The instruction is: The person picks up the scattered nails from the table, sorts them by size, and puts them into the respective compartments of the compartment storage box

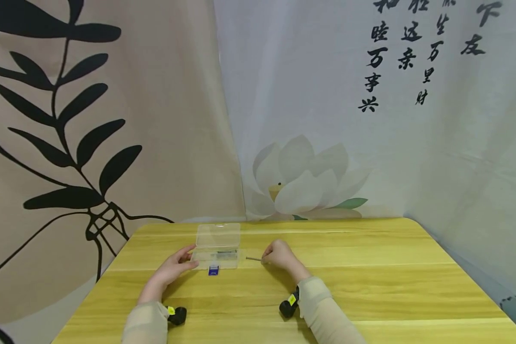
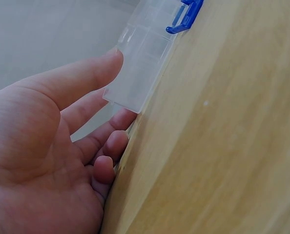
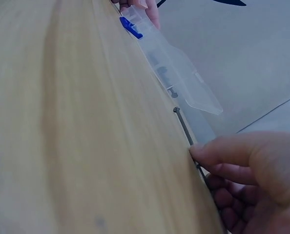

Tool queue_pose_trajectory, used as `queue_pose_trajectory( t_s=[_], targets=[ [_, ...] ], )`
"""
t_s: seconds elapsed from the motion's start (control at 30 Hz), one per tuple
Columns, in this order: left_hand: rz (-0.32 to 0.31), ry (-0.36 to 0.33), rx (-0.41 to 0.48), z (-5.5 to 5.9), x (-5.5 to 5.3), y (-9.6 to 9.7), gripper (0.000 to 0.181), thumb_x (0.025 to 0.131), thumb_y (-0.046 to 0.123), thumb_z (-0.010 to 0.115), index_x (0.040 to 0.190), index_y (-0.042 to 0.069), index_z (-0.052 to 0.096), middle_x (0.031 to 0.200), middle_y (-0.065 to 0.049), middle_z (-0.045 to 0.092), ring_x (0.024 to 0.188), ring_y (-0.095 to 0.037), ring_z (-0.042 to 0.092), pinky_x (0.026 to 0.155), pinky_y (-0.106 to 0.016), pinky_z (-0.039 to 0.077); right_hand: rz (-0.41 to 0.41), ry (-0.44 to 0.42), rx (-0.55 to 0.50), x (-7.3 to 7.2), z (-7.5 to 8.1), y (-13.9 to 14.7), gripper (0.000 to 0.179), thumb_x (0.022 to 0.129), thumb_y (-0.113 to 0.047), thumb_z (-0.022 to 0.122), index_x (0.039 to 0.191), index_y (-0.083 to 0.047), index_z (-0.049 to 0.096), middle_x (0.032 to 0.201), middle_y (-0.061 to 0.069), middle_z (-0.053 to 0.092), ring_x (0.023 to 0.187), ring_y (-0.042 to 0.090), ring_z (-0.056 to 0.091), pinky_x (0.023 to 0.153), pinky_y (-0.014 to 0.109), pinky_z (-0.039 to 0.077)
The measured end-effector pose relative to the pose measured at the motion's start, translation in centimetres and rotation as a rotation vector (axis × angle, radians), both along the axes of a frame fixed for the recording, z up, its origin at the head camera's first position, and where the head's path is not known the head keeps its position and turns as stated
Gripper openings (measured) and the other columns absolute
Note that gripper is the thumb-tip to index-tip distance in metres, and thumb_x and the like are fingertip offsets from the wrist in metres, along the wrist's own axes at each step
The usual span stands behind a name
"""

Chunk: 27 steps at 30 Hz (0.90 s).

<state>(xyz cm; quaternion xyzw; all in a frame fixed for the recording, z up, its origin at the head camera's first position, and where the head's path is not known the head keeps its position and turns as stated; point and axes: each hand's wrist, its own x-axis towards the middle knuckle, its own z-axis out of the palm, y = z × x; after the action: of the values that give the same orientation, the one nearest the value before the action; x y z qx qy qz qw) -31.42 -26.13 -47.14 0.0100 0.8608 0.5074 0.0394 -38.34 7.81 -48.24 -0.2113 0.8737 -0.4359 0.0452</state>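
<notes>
A clear plastic box (image 1: 217, 260) stands on the table with its lid (image 1: 218, 235) raised at the back. Its blue latch (image 1: 213, 271) hangs down at the front. My left hand (image 1: 172, 270) holds the box's left end, the thumb (image 2: 108, 68) in front and fingers partly hidden behind. Beyond the box's right end, my right hand (image 1: 279, 254) pinches a long thin metal screw (image 3: 185, 127) between thumb and forefinger. The headed end points toward the box, low over the tabletop; thread is too small to make out. Similar metal pieces (image 1: 227, 252) lie inside the box.
The wooden table (image 1: 370, 277) extends toward me and to the right. Behind its far edge hangs a printed cloth (image 1: 309, 95) with leaves, a lotus and black characters. A black wrist camera (image 1: 289, 308) sits at each cuff.
</notes>
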Motion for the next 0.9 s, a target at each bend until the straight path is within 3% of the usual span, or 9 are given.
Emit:
queue_pose_trajectory(
  t_s=[0.23, 0.47, 0.7, 0.9],
  targets=[
    [-0.001, 0.007, -0.009, 0.0, -0.2, -0.1, 0.070, 0.092, 0.022, 0.069, 0.149, 0.001, 0.035, 0.134, -0.025, 0.045, 0.124, -0.039, 0.039, 0.100, -0.055, 0.034, 0.037, 0.000, -0.030, -0.3, 0.0, 0.3, 0.010, 0.080, -0.004, 0.073, 0.070, -0.004, 0.074, 0.064, -0.001, 0.065, 0.047, 0.008, 0.038, 0.047, 0.023, 0.034],
    [-0.004, -0.004, -0.010, 0.3, -0.4, 0.0, 0.070, 0.092, 0.023, 0.069, 0.149, 0.002, 0.034, 0.135, -0.025, 0.044, 0.125, -0.039, 0.039, 0.100, -0.055, 0.034, 0.080, -0.026, -0.069, -0.4, 0.4, 0.7, 0.018, 0.083, -0.002, 0.065, 0.065, -0.001, 0.069, 0.049, -0.004, 0.050, 0.043, 0.008, 0.030, 0.046, 0.024, 0.031],
    [0.003, 0.005, -0.014, 0.1, -0.6, -0.2, 0.070, 0.091, 0.024, 0.069, 0.149, 0.002, 0.035, 0.132, -0.024, 0.045, 0.123, -0.038, 0.040, 0.101, -0.055, 0.033, 0.086, -0.027, -0.078, -0.8, 1.4, 1.3, 0.018, 0.087, -0.006, 0.064, 0.073, 0.000, 0.074, 0.055, 0.003, 0.060, 0.042, 0.008, 0.024, 0.045, 0.024, 0.028],
    [-0.012, 0.005, -0.009, -0.1, -0.2, -0.2, 0.069, 0.092, 0.021, 0.068, 0.149, 0.001, 0.034, 0.134, -0.025, 0.045, 0.125, -0.040, 0.039, 0.101, -0.055, 0.033, 0.083, -0.030, -0.087, -0.8, 1.5, 1.8, 0.018, 0.089, -0.008, 0.063, 0.078, 0.003, 0.072, 0.051, -0.004, 0.045, 0.044, 0.008, 0.025, 0.046, 0.025, 0.028]
  ],
)
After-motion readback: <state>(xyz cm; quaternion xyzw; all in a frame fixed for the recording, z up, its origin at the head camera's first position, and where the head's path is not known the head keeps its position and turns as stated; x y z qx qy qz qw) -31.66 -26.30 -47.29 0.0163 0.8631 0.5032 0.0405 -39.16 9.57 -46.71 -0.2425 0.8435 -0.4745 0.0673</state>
